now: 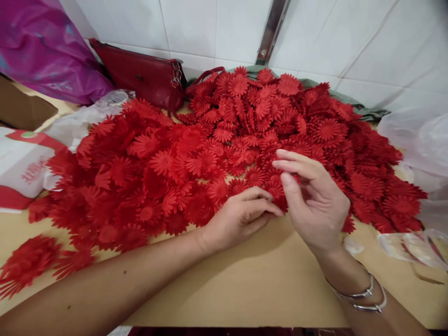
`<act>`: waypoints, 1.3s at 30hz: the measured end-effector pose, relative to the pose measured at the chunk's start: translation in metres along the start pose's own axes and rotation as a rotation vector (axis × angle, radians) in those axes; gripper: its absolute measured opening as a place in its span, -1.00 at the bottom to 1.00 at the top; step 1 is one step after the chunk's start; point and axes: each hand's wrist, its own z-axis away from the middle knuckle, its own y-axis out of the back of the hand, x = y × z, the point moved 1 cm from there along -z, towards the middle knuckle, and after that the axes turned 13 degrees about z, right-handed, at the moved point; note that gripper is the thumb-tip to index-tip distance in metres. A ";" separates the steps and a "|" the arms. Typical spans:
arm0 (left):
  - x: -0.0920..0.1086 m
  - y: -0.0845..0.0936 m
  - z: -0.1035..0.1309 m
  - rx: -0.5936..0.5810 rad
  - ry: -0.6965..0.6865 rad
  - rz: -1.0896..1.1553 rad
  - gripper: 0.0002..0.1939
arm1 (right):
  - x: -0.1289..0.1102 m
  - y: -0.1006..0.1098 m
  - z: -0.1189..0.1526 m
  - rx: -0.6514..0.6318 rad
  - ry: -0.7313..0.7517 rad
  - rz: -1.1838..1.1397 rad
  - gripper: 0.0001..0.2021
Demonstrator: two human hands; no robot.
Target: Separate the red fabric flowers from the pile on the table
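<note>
A wide heap of red flower-shaped pieces [163, 161] covers the middle of the tan table [252, 289]. My left hand [241, 217] is at the heap's front edge, its fingers bent and drawn together over the table; what they hold, if anything, is hidden. Just to the right, my right hand [311, 200] is raised with the palm turned left, thumb and fingers apart, and nothing shows between them. The two hands do not touch. A smaller pile of red petals [30, 263] lies at the left front.
A dark red purse [140, 74] leans on the white tiled wall [196, 28]. A purple bag [52, 51] stands at the back left, a white and red packet [28, 170] below it. Clear plastic bags [420, 140] lie on the right.
</note>
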 end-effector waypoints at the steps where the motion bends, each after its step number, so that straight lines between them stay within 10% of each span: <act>1: 0.000 0.003 -0.001 0.056 0.007 0.036 -0.86 | 0.003 0.000 -0.001 0.043 -0.004 0.022 -0.70; 6: -0.005 0.011 -0.002 0.412 0.035 0.246 -0.79 | 0.013 -0.005 0.001 -0.062 -0.073 -0.019 -0.69; 11: -0.005 0.009 -0.001 0.477 0.084 0.407 -0.67 | 0.019 -0.014 0.003 -0.277 -0.303 -0.293 -0.59; 21: -0.009 0.007 -0.004 0.442 0.343 0.532 -0.68 | 0.015 -0.014 0.000 -0.189 -0.398 -0.303 -0.79; 30: -0.004 0.011 -0.010 0.512 0.378 0.519 -0.68 | 0.020 -0.011 0.006 -0.119 -0.169 0.060 -0.97; 35: -0.007 0.012 -0.010 0.598 0.371 0.510 -0.67 | 0.035 -0.006 -0.003 0.141 -0.291 0.011 -0.91; 39: 0.004 0.011 -0.003 0.657 0.227 0.390 -0.77 | 0.041 -0.009 -0.004 0.116 -0.340 -0.030 -0.80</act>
